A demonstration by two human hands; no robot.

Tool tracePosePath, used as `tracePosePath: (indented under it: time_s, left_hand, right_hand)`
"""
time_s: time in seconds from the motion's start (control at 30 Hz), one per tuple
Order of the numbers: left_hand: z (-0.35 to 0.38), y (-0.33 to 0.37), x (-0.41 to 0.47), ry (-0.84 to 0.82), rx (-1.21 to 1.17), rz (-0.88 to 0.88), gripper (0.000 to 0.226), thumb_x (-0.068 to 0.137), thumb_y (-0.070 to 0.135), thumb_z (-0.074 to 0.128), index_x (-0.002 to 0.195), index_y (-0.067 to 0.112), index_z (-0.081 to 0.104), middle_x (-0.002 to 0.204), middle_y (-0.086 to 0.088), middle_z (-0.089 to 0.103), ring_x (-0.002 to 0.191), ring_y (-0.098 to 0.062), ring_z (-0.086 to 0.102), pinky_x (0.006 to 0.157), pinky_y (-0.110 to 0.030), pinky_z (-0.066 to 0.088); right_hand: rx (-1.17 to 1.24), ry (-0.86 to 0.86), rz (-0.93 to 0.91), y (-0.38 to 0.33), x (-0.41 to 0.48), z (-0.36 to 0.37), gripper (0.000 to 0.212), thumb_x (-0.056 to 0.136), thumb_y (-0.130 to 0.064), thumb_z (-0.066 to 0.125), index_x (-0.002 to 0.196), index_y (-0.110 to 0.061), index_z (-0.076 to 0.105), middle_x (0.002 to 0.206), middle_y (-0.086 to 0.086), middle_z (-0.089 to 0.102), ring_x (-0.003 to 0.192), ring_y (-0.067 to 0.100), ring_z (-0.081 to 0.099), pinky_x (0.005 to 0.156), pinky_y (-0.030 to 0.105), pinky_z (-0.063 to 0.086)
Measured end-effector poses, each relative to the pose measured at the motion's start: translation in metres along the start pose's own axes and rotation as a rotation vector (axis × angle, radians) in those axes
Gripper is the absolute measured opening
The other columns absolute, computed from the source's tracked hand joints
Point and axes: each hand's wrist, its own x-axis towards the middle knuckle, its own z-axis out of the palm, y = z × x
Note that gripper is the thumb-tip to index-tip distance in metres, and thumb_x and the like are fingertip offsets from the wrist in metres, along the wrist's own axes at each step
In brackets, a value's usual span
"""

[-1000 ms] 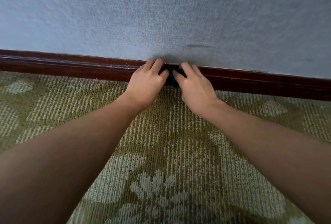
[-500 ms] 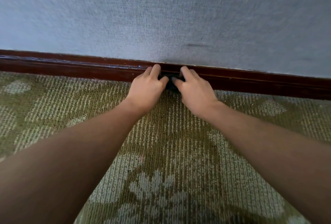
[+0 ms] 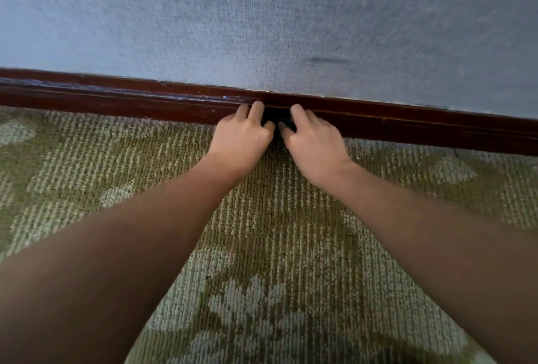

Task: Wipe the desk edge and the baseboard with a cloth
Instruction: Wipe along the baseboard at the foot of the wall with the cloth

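Both hands have dropped from the baseboard's top edge onto its face since a second ago, and against the wall mark they sit slightly further left. I observe the left hand point(image 3: 241, 138) and right hand point(image 3: 313, 142) side by side, thumbs nearly touching, fingers curled and clamped on the cloth point(image 3: 273, 117) between them. That cloth is dark, bunched and largely hidden; only a small patch shows between the thumbs and forefingers, pressed against the lower face of the baseboard point(image 3: 116, 101). This board is dark reddish-brown wood, glossy, with a moulded groove running along it and pale scuffing on its upper edge to the left. Above it the wall point(image 3: 262, 14) is grey-blue with a fine woven texture and a short dark smudge point(image 3: 329, 59). Below lies ribbed olive carpet point(image 3: 276, 232) with pale floral motifs.
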Motion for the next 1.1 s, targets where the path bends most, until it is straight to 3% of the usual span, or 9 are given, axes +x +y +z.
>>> tracePosePath:
  time_s: [0.2,0.37,0.43,0.57,0.63,0.73,0.87,1.1]
  left_hand:
    - [0.004,-0.002,-0.002,-0.013,-0.001,-0.030,0.018,0.055,-0.005,0.076,0.071,0.000,0.070,0.075,-0.019,0.063,0.060,-0.032,0.061,0.040,-0.026,0.045]
    - [0.006,-0.004,-0.004,-0.105,0.002,-0.074,0.034,0.085,0.001,0.051,0.119,0.006,0.054,0.117,-0.017,0.047,0.102,-0.032,0.049,0.071,-0.036,0.046]
    - [0.000,-0.006,-0.005,-0.086,-0.003,-0.082,0.035,0.083,0.001,0.054,0.118,0.007,0.055,0.116,-0.016,0.048,0.102,-0.031,0.049,0.071,-0.035,0.046]
    - [-0.016,-0.010,-0.007,-0.025,0.030,-0.043,0.030,0.067,-0.002,0.072,0.096,0.005,0.067,0.094,-0.017,0.059,0.082,-0.032,0.059,0.055,-0.033,0.048]
    - [-0.019,-0.013,-0.007,-0.037,0.031,-0.067,0.033,0.069,0.001,0.072,0.101,0.007,0.066,0.097,-0.016,0.058,0.087,-0.030,0.057,0.058,-0.034,0.048]
    - [-0.024,-0.016,-0.008,0.007,0.010,-0.083,0.030,0.072,0.000,0.071,0.101,0.003,0.066,0.097,-0.020,0.057,0.087,-0.035,0.057,0.060,-0.039,0.050]
    - [-0.029,-0.024,-0.009,0.043,-0.040,-0.125,0.025,0.085,0.003,0.054,0.109,0.000,0.062,0.105,-0.025,0.053,0.096,-0.038,0.052,0.068,-0.045,0.048]
    - [-0.031,-0.031,-0.008,0.014,-0.025,-0.146,0.032,0.089,0.006,0.048,0.120,0.007,0.056,0.115,-0.020,0.047,0.105,-0.035,0.046,0.075,-0.041,0.046]
  right_hand:
    - [0.001,-0.048,0.008,-0.001,0.000,0.001,0.033,0.096,-0.011,0.042,0.128,-0.008,0.046,0.128,0.015,0.037,0.109,0.029,0.046,0.074,0.032,0.041]
    - [0.006,-0.086,0.018,0.001,-0.003,-0.008,0.040,0.092,-0.008,0.046,0.132,-0.010,0.043,0.127,0.014,0.035,0.113,0.029,0.041,0.072,0.032,0.037]
    - [0.002,-0.089,0.015,0.002,-0.004,-0.012,0.042,0.091,-0.007,0.047,0.133,-0.011,0.042,0.127,0.014,0.034,0.113,0.029,0.041,0.069,0.031,0.033]
    - [0.003,-0.058,0.023,0.002,-0.005,-0.024,0.044,0.090,-0.006,0.051,0.132,-0.012,0.042,0.126,0.014,0.035,0.113,0.029,0.041,0.068,0.031,0.032]
    - [0.009,-0.038,0.018,0.001,-0.005,-0.029,0.043,0.091,-0.007,0.050,0.133,-0.012,0.042,0.126,0.014,0.035,0.113,0.029,0.041,0.072,0.033,0.038]
    - [0.020,0.010,0.006,-0.002,-0.004,-0.036,0.040,0.093,-0.009,0.048,0.133,-0.012,0.042,0.125,0.014,0.036,0.112,0.029,0.042,0.071,0.031,0.036]
    - [0.029,0.050,0.005,-0.006,0.001,-0.043,0.038,0.094,-0.010,0.047,0.132,-0.011,0.043,0.126,0.014,0.036,0.112,0.029,0.043,0.075,0.034,0.040]
    - [0.027,0.042,0.007,-0.013,0.007,-0.045,0.039,0.094,-0.009,0.043,0.133,-0.010,0.041,0.128,0.015,0.033,0.112,0.031,0.041,0.080,0.037,0.042]
